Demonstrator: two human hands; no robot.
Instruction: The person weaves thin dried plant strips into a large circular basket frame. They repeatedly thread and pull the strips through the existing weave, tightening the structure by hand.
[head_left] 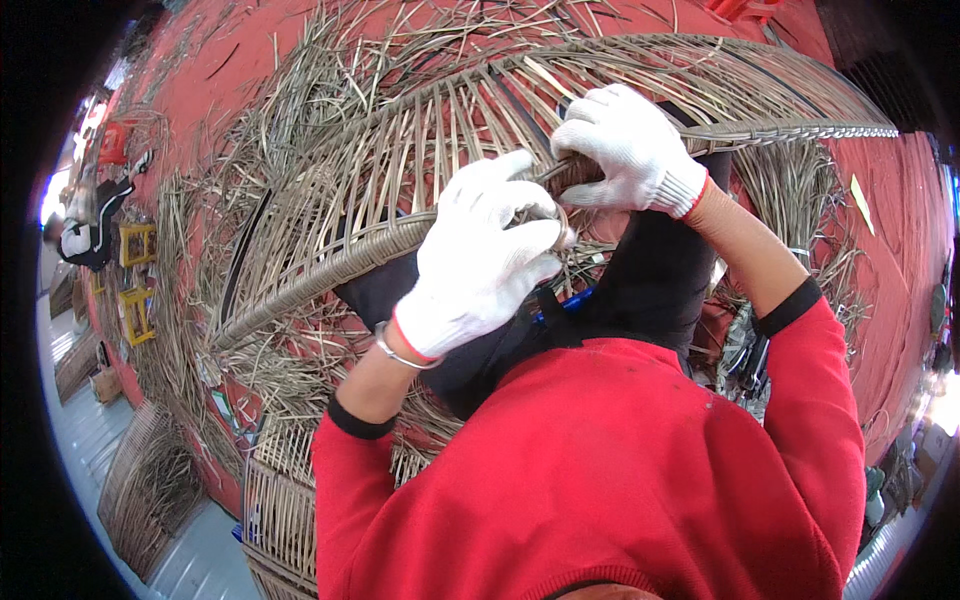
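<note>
A long, curved wicker panel point(390, 165) of brown and tan strips lies across my lap, slanting from lower left to upper right. Its near border is a thick braided rim point(370, 247). My right hand point(628, 150), in a white knitted glove, is closed on the rim near the middle, fingers over the top and thumb below. Just left of it, my left hand point(485, 255), gloved alike, rests against the rim with its fingers curled toward the thumb. What lies inside those curled fingers is hidden; a small pale end shows beside them.
Loose strips point(310, 110) lie heaped on the red floor point(235, 45) beyond the panel, with a bundle of strips point(795, 200) at right. Another wicker panel point(285, 500) lies at lower left. Farther left are yellow stools point(137, 315) and another person point(90, 230).
</note>
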